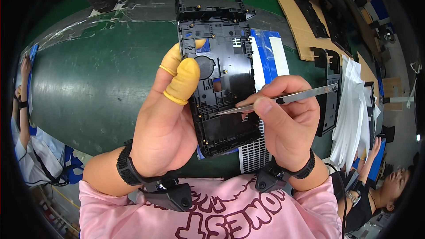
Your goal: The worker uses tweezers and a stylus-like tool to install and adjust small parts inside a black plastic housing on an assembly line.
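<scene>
My left hand [166, 102], with yellow finger cots on thumb and a finger, grips the left edge of a black plastic housing [228, 66]. The housing is held up at a tilt above the table, its ribbed inner side with small brass-coloured inserts facing me. In my right hand [287, 119] is a pair of metal tweezers [292, 97], pinched between thumb and fingers. Their tips point left and lie over the lower part of the housing. Whether the tips hold anything is too small to tell.
The green table mat [97, 75] spreads beneath. A white sheet with a black grid [254, 156] and a blue-and-white sheet [270, 53] lie under the housing. To the right are another black housing [327, 106], white wrapping [349, 110] and cardboard [292, 13]. Other people sit at both sides.
</scene>
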Motion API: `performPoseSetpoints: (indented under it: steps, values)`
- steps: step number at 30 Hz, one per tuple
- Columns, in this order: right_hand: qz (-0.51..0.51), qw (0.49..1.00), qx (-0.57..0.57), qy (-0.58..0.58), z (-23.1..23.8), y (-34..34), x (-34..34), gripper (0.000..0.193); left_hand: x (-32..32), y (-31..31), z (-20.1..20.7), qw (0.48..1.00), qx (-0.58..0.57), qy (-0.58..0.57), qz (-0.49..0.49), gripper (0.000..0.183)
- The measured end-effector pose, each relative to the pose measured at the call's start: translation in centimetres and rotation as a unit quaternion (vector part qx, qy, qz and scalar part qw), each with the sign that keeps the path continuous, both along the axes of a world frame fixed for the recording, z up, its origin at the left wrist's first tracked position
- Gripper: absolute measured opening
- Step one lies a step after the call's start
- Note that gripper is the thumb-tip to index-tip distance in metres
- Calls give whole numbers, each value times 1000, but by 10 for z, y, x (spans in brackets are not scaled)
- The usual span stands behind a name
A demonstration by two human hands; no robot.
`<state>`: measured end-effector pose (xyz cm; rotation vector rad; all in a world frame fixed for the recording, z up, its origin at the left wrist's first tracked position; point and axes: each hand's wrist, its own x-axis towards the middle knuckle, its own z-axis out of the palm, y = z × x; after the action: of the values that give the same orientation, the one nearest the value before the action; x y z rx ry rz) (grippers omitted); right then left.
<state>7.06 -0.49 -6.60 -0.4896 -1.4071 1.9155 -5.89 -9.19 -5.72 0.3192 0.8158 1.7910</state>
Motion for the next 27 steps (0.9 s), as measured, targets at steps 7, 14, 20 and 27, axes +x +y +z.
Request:
performPoseSetpoints:
  steps: [7,14,20,27]
  values:
    - [-2,1000,-2,-4,0,1,1,19,-2,-5,-7,997,41,67,-14,67]
    - [-53,997,-49,42,9,23,17,14,-7,-12,-10,989,15,140,48,74]
    - [-101,988,-2,-120,-14,34,22,13,-27,-9,-5,969,140,179,95,59]
    - [-59,990,-20,-126,-22,33,16,13,-39,-9,-5,984,121,20,132,35]
